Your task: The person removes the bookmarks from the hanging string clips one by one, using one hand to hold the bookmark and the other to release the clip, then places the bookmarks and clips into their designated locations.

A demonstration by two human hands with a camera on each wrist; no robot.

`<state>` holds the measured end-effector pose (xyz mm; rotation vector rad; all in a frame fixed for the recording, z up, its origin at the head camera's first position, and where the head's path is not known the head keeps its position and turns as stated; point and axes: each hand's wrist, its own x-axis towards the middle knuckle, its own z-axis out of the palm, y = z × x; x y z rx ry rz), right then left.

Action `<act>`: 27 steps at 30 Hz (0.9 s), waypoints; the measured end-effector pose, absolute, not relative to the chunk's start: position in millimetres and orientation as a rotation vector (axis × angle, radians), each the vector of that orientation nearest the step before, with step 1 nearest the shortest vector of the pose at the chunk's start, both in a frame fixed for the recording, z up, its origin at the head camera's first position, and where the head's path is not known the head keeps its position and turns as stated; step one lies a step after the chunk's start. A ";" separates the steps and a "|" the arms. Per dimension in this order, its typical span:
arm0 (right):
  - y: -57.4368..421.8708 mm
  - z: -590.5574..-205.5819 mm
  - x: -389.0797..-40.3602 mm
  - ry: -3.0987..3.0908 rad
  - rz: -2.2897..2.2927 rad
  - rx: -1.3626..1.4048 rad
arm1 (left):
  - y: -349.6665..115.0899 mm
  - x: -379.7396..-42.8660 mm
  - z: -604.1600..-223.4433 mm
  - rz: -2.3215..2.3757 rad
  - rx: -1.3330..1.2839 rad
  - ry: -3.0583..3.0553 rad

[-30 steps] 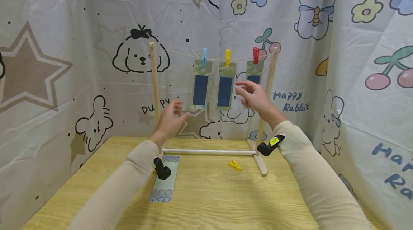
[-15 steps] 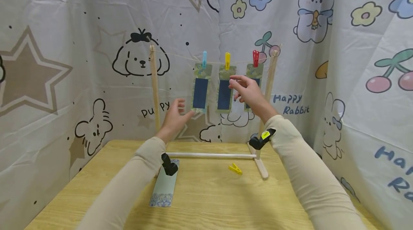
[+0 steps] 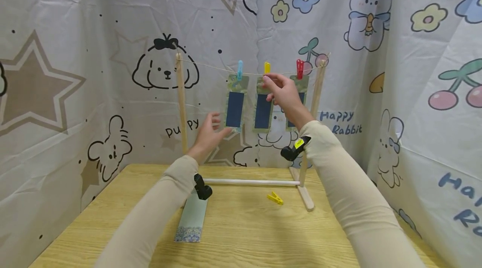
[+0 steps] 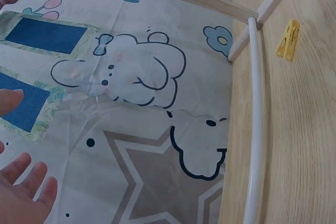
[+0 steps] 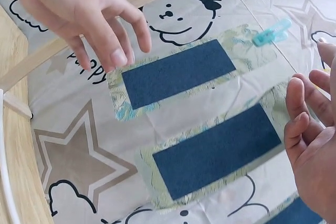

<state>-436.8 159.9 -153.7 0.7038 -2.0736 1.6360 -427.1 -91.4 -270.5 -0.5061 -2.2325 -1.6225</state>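
Observation:
Three green-patterned cards with dark blue panels hang from a thin string. A light-blue clothespin (image 3: 239,70) clips the left card (image 3: 234,109), a yellow clothespin (image 3: 267,67) the middle card (image 3: 262,111), and a red clothespin (image 3: 299,69) the right card (image 3: 302,85). My right hand (image 3: 288,96) is raised before the middle card, thumb and forefinger overlapping its top just below the yellow clothespin, fingers loosely bent. Beside the left card's lower end is my left hand (image 3: 208,136), fingers spread, thumb (image 5: 118,57) right at the card's bottom corner. Neither hand grips anything.
The string runs between two wooden posts (image 3: 181,105), joined low down by a white rod (image 3: 248,182). A loose yellow clothespin (image 3: 275,198) lies on the wooden table (image 3: 241,234). At left lies a pale card (image 3: 191,218) with blue patterned ends, partly hidden by my left wrist camera.
My right hand has moved up and left, from beside the middle card to its top near the yellow clothespin. The left hand has shifted right to the left card's lower edge.

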 end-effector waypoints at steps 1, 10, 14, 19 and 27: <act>157.7 -152.2 -437.4 -2.068 1.639 0.704 | -90.6 -427.9 -270.1 -1.630 -0.510 -2.230; 143.3 -142.5 -442.9 -2.044 1.628 0.704 | -86.3 -436.0 -270.3 -1.682 -0.520 -2.230; 136.3 -138.4 -446.3 -2.031 1.609 0.710 | -86.2 -438.6 -270.5 -1.744 -0.530 -2.201; 124.6 -135.3 -448.1 -2.009 1.576 0.749 | -84.4 -442.0 -269.6 -1.803 -0.529 -2.150; 104.5 -133.4 -450.9 -2.036 1.525 0.813 | -79.7 -445.2 -267.7 -1.857 -0.496 -2.094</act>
